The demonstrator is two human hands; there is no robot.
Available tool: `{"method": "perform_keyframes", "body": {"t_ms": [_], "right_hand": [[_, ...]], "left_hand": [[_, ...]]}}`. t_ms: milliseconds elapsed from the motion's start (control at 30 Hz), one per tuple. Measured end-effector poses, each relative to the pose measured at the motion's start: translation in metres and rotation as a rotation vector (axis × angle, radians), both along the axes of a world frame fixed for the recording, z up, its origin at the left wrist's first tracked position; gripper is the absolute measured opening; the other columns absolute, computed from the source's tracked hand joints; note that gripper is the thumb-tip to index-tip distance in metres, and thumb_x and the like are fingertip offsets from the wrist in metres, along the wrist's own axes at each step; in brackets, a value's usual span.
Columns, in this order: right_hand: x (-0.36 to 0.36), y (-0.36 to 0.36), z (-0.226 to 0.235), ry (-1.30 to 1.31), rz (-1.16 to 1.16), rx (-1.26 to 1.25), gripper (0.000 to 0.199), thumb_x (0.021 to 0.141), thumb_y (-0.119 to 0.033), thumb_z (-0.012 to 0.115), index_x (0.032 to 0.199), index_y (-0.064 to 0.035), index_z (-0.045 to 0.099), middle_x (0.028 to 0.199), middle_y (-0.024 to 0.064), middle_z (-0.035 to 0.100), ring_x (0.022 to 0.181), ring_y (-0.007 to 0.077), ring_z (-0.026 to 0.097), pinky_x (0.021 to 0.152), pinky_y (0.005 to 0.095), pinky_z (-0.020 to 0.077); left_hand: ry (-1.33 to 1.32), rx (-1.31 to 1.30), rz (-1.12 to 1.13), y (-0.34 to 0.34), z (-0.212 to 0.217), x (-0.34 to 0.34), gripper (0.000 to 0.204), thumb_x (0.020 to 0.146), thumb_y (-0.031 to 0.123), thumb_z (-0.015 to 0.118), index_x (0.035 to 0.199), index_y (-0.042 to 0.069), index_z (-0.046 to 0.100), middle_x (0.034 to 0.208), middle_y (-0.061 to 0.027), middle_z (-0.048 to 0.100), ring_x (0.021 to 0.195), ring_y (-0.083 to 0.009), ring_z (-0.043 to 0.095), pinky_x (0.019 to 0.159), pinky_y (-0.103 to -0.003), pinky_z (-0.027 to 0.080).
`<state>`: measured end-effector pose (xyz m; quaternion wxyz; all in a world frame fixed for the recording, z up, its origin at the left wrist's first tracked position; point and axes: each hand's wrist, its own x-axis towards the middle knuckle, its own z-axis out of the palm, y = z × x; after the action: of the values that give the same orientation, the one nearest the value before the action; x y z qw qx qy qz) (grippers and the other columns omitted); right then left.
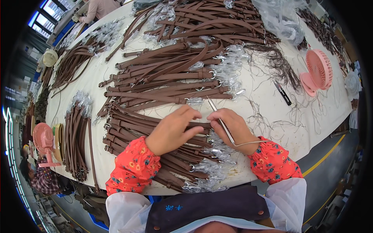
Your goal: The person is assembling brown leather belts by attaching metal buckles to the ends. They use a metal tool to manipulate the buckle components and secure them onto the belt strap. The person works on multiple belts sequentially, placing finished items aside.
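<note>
In my right hand is a slim silver pen-shaped tool, its thin tip pointing up and away from me. A pale cord runs from its lower end past my wrist. My left hand hovers over the brown straps with its thumb and fingers apart and nothing visible between them. Rows of brown straps with metal buckles lie under and beyond both hands. Clear plastic wrapping covers the hardware at their right ends.
A pink fan stands at the right, another pink fan at the left. Black-handled snips lie among loose threads. More straps are bundled at the left. At the far left a person sits by the table.
</note>
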<state>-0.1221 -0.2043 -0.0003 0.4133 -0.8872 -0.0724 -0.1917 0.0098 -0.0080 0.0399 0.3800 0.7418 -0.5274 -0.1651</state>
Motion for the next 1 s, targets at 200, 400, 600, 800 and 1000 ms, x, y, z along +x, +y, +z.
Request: {"method": "perform_keyframes", "body": {"t_ms": [200,400,600,800,1000], "right_hand": [[-0.005,0.003,0.010,0.151,-0.055,0.592,0.027,0.106,-0.018,0.051,0.127,-0.0016,0.053,0.106,0.0118,0.067,0.093,0.0159,0.067,0.080,0.0294,0.0523],[-0.006,-0.002,0.011,0.270,-0.053,0.875,0.030,0.109,-0.026,0.045,0.123,-0.0008,0.052,0.090,0.0095,0.066,0.077,0.0131,0.064,0.085,0.0328,0.0537],[-0.007,-0.007,0.008,0.419,-0.023,0.863,0.034,0.108,-0.028,0.047,0.104,0.0018,0.063,0.074,0.0042,0.062,0.057,0.0081,0.057,0.058,0.0226,0.0488],[-0.007,-0.005,0.009,0.426,-0.019,0.787,0.035,0.108,-0.029,0.049,0.101,0.0018,0.065,0.070,0.0026,0.060,0.052,0.0072,0.055,0.049,0.0215,0.0447],[-0.007,-0.004,0.010,0.443,-0.018,0.798,0.034,0.107,-0.029,0.049,0.101,0.0005,0.065,0.069,0.0024,0.061,0.052,0.0073,0.055,0.048,0.0221,0.0442]], "left_hand": [[-0.066,-0.006,0.032,-0.012,-0.023,-0.006,0.021,0.086,0.006,0.074,0.104,0.002,0.065,0.095,-0.0118,0.061,0.079,-0.0297,0.062,0.069,-0.038,0.051],[-0.462,-0.004,0.033,-0.011,-0.025,-0.015,0.013,0.084,0.007,0.073,0.095,0.004,0.067,0.094,-0.0107,0.062,0.082,-0.0320,0.064,0.071,-0.041,0.052],[-0.303,-0.055,0.064,-0.011,-0.026,-0.009,0.008,0.085,0.006,0.071,0.087,0.003,0.063,0.087,-0.0111,0.063,0.081,-0.0324,0.064,0.069,-0.042,0.051],[-0.134,-0.018,0.053,-0.011,-0.026,-0.003,0.010,0.088,0.008,0.069,0.091,0.003,0.061,0.085,-0.0129,0.062,0.077,-0.0339,0.063,0.067,-0.041,0.049],[-0.129,-0.013,0.062,-0.010,-0.027,-0.003,0.010,0.090,0.009,0.067,0.094,0.004,0.059,0.083,-0.0127,0.062,0.075,-0.0330,0.063,0.065,-0.041,0.048]]}}
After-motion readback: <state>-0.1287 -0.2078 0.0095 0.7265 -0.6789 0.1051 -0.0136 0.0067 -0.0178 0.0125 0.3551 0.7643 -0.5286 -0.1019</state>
